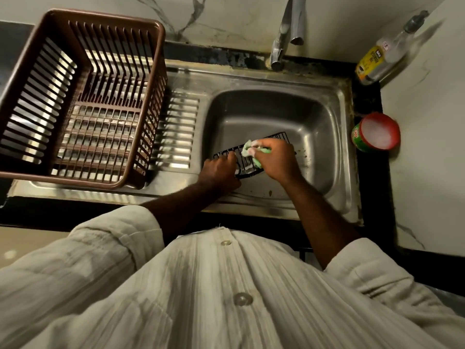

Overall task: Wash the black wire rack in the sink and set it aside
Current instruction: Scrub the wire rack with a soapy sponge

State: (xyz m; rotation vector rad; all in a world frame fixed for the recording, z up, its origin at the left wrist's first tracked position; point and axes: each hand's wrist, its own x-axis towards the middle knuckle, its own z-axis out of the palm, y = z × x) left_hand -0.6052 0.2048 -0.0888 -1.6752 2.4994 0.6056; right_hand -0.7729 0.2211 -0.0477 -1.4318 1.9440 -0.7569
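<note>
The black wire rack (278, 137) lies tilted inside the steel sink (271, 109), near its front-left corner. My left hand (219, 170) grips the rack's left end, fingers curled over the wires. My right hand (275, 157) holds a soapy green scrub pad (247, 149) and presses it onto the middle of the rack. Both hands hide much of the rack's middle and near edge.
A brown plastic dish basket (83, 96) stands on the ribbed drainboard (178, 127) to the left. The tap (286, 34) rises behind the basin, with no water seen running. A red tub of dish soap (377, 132) and a clear bottle (385, 54) sit on the counter at right.
</note>
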